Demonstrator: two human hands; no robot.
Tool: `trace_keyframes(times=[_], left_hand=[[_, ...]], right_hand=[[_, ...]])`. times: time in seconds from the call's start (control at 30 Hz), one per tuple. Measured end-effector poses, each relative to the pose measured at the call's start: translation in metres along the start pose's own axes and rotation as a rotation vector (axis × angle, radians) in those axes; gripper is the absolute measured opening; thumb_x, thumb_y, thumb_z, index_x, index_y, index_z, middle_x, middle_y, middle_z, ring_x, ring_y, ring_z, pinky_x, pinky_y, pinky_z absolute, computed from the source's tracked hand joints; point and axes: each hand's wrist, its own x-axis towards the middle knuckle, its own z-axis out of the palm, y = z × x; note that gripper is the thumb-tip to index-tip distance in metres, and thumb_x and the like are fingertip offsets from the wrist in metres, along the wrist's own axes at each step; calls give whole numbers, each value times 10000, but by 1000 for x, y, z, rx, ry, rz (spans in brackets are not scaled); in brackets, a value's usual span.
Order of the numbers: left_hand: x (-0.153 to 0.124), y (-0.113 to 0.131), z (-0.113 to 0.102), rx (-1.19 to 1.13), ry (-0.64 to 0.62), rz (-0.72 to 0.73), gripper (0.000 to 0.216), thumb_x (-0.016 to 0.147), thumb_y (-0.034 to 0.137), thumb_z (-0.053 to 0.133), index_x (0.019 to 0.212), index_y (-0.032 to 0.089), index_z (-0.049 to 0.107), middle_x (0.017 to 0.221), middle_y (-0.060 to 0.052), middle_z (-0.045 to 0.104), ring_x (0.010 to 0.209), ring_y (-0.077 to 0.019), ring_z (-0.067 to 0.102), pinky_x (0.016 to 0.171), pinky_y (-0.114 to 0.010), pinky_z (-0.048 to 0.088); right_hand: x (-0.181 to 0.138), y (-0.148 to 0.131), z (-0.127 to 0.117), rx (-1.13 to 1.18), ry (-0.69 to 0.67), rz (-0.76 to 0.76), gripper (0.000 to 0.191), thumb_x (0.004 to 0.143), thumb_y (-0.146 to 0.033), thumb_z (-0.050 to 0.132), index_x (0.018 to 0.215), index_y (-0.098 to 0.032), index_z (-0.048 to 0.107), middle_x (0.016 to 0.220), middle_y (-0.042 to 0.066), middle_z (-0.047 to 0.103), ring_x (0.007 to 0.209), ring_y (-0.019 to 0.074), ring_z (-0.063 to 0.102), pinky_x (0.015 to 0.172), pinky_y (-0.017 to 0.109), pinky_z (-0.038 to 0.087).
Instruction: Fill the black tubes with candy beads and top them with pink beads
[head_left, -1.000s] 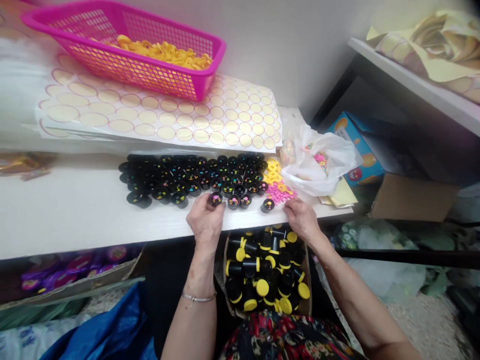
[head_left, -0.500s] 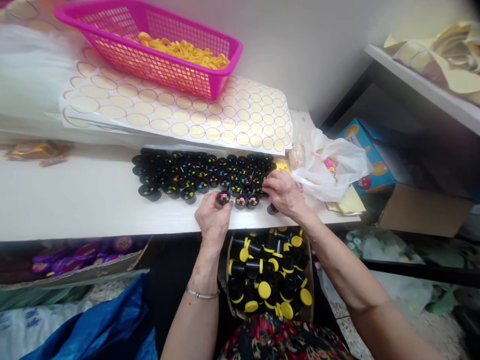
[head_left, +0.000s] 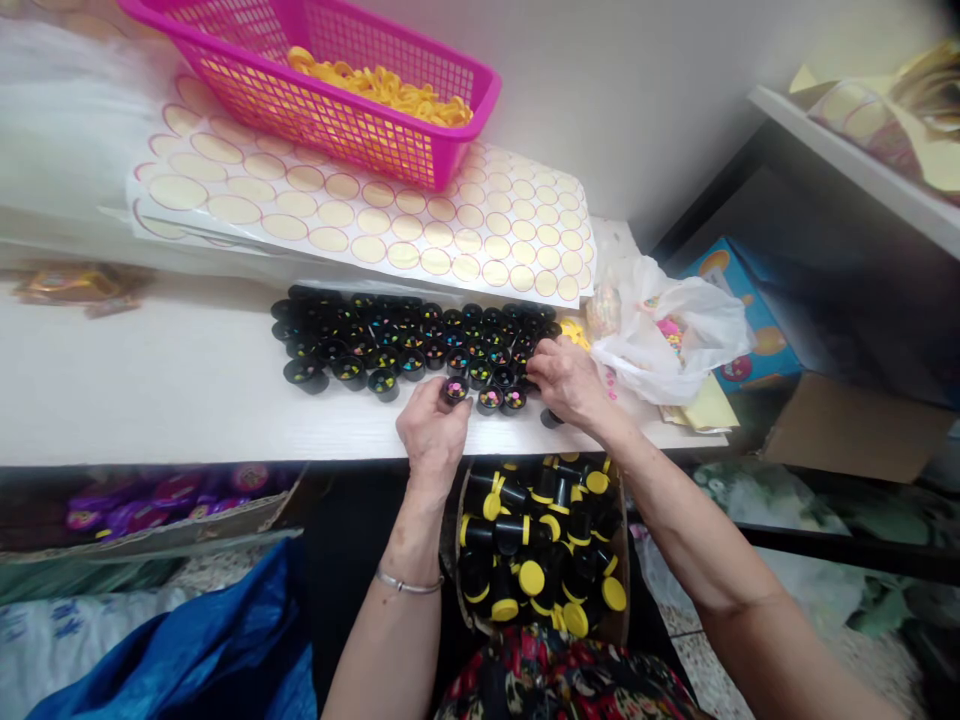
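Note:
My left hand (head_left: 433,425) is closed around a small black cup (head_left: 454,390) at the front of the group, thumb and fingers on its sides. Coloured bits and a pink piece show inside that cup. Behind it, many similar black cups (head_left: 390,335) stand upright in close rows on the white table (head_left: 187,400), with small bright bits in them. At the right end of the rows, my right hand (head_left: 566,380) has its fingertips pinched together over the cups; whatever is between them is hidden. One dark cup (head_left: 551,418) sits partly under this hand.
Behind the cups lie sheets of round stickers (head_left: 360,215) under a pink basket (head_left: 450,155) of yellow lids. A white plastic bag (head_left: 697,330) with coloured pieces stands at right. Below the table edge, a carton holds black bottles with yellow caps (head_left: 531,578). Purple packages (head_left: 150,505) lie lower left.
The whole view has shifted slightly. Both hands keep nearly the same places and grips, the left on its cup and the right pinched at the right end of the rows.

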Motion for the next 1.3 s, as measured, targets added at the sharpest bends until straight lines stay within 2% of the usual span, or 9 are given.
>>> trace_keyframes(times=[0.2,0.57,0.97,1.3], left_hand=[[0,1,-1,20,-4,14,230,642,230,646,869,205,678,691,48,525,557,-83,462,598,-234,414],[0,-2,1,30,1,7,222,638,242,657,857,207,678,693,48,533,546,-83,465,599,-239,417],[0,-1,0,38,-4,11,211,644,242,654,850,209,677,682,51,529,548,-84,463,601,-239,415],[0,1,0,47,-9,15,197,645,235,641,837,208,677,698,45,533,563,-91,472,613,-245,423]], right_hand=[[0,-3,-3,25,-4,14,218,864,-170,480,690,-183,609,834,65,588,814,197,461,648,318,303],[-3,0,2,56,44,11,217,874,-158,450,760,-169,634,852,78,584,829,204,468,696,326,336],[-1,-3,-3,10,-1,6,206,863,-171,484,720,-177,633,840,80,588,821,207,458,665,324,320],[-1,-2,9,54,36,83,210,837,-173,499,708,-174,664,843,70,612,837,200,506,694,315,351]])
